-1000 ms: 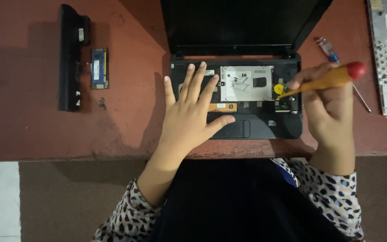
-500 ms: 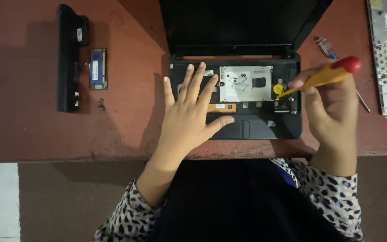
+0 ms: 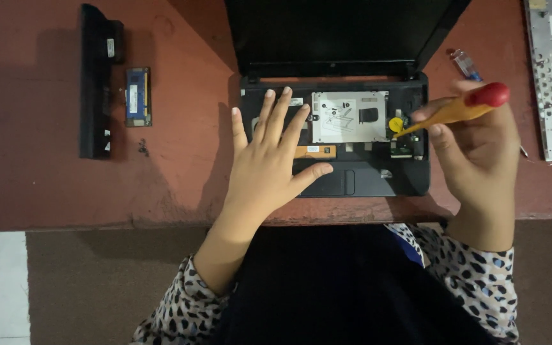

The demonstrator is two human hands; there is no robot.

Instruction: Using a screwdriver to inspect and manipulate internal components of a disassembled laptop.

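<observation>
You are holding screwdriver (image 3: 453,112) in right hand (image 3: 480,153), grip closed round orange handle, tip reaching left of grip into open laptop base (image 3: 333,137). Left hand (image 3: 269,163) lying flat, fingers spread, bracing base on surface (image 3: 180,160). Judging screwdriver light, stiff; exposed parts fragile.

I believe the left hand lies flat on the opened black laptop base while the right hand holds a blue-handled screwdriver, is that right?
Not quite: the head view shows the screwdriver handle is orange with a red cap, not blue. The left hand does lie flat on the opened black laptop base, and the right hand holds the tool.
</observation>
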